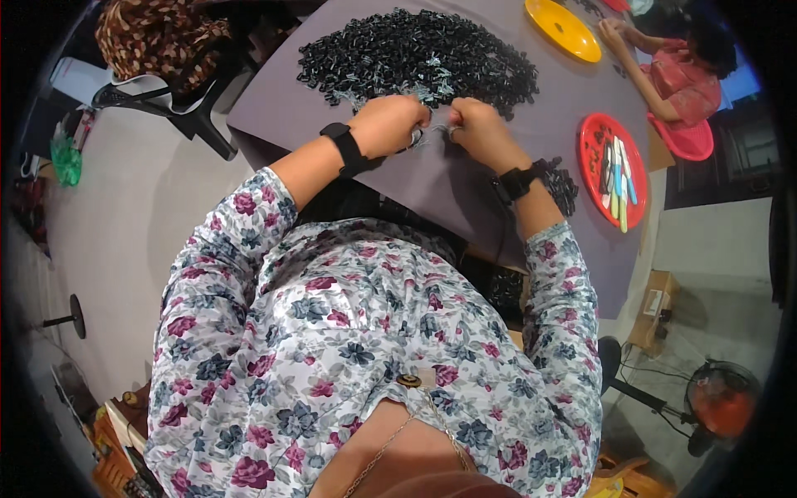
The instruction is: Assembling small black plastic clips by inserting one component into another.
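Observation:
My left hand [386, 124] is closed, fingers curled, at the near edge of a large heap of small black pieces [398, 50]. Just right of it, my right hand [484, 131] is also closed, knuckles up and slightly blurred. Thin pale scraps [422, 139] show in the narrow gap between the two hands, and a few more lie on the heap. Whatever sits inside my fingers is too small and hidden to make out. Both wrists carry a dark band. A smaller group of black pieces [559, 187] lies beside my right wrist.
A red plate [587, 170] holding several knives [618, 178] stands right on the grey-purple tablecloth [274, 100]. Beyond it is a yellow plate [563, 30]. A co-worker in a red top [677, 79] sits at the far right. A chair [191, 116] stands left; a fan [722, 398] is lower right.

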### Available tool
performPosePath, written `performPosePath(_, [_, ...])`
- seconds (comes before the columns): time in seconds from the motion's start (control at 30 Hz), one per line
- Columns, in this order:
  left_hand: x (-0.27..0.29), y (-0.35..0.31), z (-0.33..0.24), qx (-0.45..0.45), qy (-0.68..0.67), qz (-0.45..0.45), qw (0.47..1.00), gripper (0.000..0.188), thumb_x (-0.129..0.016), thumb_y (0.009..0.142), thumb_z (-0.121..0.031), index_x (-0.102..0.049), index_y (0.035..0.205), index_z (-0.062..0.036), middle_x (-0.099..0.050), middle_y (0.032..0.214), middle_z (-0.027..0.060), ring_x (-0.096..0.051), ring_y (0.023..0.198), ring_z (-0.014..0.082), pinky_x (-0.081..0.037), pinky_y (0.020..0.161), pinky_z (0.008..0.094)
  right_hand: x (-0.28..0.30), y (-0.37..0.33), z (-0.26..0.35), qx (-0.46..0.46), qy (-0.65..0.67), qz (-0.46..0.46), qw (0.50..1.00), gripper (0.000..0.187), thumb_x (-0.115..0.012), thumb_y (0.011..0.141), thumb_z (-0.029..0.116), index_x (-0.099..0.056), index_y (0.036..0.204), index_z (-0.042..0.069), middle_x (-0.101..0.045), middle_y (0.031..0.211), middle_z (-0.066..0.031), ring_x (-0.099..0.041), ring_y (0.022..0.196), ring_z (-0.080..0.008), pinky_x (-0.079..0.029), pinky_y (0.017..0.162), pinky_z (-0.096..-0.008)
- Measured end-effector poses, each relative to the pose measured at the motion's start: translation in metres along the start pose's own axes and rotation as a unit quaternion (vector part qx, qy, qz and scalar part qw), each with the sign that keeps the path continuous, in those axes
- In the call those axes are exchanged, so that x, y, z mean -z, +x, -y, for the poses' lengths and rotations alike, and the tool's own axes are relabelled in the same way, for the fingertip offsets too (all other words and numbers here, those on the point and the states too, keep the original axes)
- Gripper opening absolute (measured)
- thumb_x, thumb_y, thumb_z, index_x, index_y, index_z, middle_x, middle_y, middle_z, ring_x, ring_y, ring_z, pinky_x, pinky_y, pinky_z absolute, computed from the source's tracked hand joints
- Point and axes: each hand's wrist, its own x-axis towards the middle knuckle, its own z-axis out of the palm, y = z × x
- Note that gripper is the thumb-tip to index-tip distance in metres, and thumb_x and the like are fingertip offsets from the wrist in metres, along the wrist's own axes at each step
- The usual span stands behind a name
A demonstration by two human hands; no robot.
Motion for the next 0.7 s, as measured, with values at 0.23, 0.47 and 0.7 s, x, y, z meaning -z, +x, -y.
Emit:
performPosePath(0.23, [0.000,0.008,-0.006,0.019,0.020,0.052,0.998,0.026,-0.065,0.070,0.000,-0.068,0.095,-0.0077,-0.068,0.081,0.0156,-0.067,0.085,0.0378,-0.052,0.073,0.0459,0.015,-0.020,-0.002,-0.063,0.078,-0.032,0.994,0.014,-0.064,0.072,-0.007,-0.062,0.084,-0.001,-0.062,0.074,-0.0129,-0.063,0.068,-0.0225,-0.050,0.063,-0.0347])
performPosePath(0.47, [0.000,0.000,0.005,0.012,-0.008,0.026,1.000,0.024,-0.061,0.075,0.001,-0.067,0.098,-0.0035,-0.068,0.089,0.0185,-0.064,0.088,0.0388,-0.050,0.078,0.0448,0.021,-0.036,0.008,-0.131,0.212,-0.005,0.968,0.012,-0.061,0.081,-0.006,-0.066,0.092,-0.004,-0.069,0.079,-0.0067,-0.068,0.069,-0.0130,-0.053,0.061,-0.0251])
performPosePath(0.7, [0.010,-0.004,0.017,0.128,-0.328,-0.007,0.936,0.008,-0.068,0.083,-0.004,-0.071,0.090,-0.0010,-0.068,0.077,0.0046,-0.062,0.068,0.0152,-0.050,0.063,0.0328,0.032,-0.042,0.021,-0.185,0.267,0.002,0.946,0.013,-0.060,0.087,-0.001,-0.068,0.097,-0.003,-0.069,0.080,-0.0063,-0.069,0.071,-0.0134,-0.055,0.063,-0.0255])
